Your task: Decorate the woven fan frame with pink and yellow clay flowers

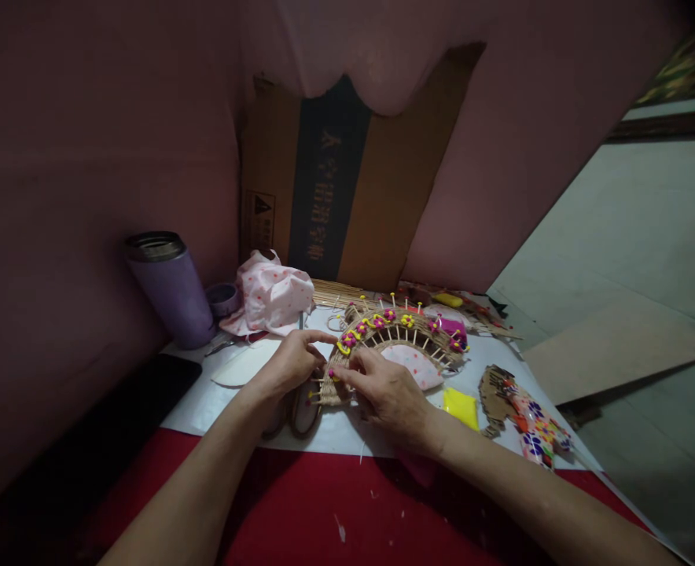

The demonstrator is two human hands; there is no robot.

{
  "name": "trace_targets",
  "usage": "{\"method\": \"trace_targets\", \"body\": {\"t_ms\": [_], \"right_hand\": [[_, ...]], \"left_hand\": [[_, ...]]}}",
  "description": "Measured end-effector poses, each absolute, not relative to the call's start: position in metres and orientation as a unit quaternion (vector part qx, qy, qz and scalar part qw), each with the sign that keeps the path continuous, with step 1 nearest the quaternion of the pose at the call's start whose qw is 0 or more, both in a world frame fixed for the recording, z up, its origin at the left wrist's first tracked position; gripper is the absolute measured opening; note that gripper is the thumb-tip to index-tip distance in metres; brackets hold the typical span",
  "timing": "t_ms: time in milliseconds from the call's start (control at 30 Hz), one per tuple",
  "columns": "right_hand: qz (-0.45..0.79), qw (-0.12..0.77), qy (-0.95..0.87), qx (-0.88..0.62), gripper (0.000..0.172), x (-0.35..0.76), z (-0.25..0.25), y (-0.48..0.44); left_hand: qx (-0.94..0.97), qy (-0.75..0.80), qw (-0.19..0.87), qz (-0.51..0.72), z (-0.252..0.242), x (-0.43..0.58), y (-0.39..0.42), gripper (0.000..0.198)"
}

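Note:
A curved woven arch of jute cord and wooden sticks lies on a white sheet, dotted with pink and yellow clay flowers. My left hand grips the arch's left end, thumb and forefinger pinched at its top edge. My right hand rests on the lower left part of the arch, its fingertips pressing a small pink bit of clay against the weave. A yellow clay lump lies just right of my right wrist.
A purple tumbler and small purple cup stand at the back left beside a pink dotted cloth. A cardboard box leans behind. A patterned cardboard piece lies right, a black phone left.

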State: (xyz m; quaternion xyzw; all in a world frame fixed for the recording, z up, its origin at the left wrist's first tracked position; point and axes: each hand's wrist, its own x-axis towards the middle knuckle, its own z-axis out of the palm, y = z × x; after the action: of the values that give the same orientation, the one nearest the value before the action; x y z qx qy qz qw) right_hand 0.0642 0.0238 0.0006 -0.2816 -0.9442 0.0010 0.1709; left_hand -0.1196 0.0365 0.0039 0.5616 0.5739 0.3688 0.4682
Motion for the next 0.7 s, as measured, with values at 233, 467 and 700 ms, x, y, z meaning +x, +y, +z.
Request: {"method": "trace_targets", "body": {"t_ms": [233,467,700], "right_hand": [[-0.007,0.165,-0.945,-0.282,0.038,0.0653,0.0027,0.024],[-0.006,0.155,-0.948,-0.279,0.031,0.0632,0.003,0.0239],[0.022,0.182,-0.937,-0.298,0.034,0.0643,0.002,0.0254]], "left_hand": [[0.557,0.579,0.467,0.368,0.0075,-0.118,0.0344,0.053],[0.556,0.582,0.469,0.364,0.0094,-0.1188,0.034,0.052],[0.555,0.577,0.476,0.365,0.0088,-0.1177,0.0349,0.048]]}}
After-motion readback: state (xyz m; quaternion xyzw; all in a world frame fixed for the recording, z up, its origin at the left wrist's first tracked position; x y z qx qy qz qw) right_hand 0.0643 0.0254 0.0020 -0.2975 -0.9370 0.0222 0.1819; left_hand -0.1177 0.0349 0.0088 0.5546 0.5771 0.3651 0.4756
